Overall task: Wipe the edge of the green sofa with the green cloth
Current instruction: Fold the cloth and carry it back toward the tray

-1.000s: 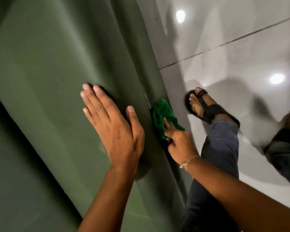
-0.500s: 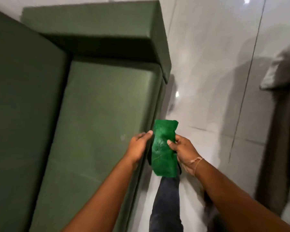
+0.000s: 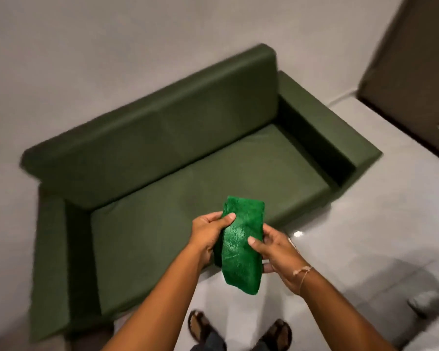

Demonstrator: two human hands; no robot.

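Observation:
The whole green sofa (image 3: 178, 158) lies below me against a grey wall, with its seat, backrest and both armrests showing. A bright green cloth (image 3: 241, 247), folded into a long strip, is held in the air over the sofa's front edge. My left hand (image 3: 208, 234) grips the cloth's left side with the thumb on top. My right hand (image 3: 274, 252) grips its right side. The cloth does not touch the sofa.
Glossy pale floor tiles (image 3: 352, 236) spread to the right of the sofa. A dark brown door (image 3: 413, 72) stands at the upper right. My sandalled feet (image 3: 238, 330) stand on the floor in front of the sofa. A blurred pale object (image 3: 431, 300) sits at the right edge.
I have stood up and back from the sofa, so the whole sofa now shows. The cloth left the sofa's edge, and both hands now hold it in the air.

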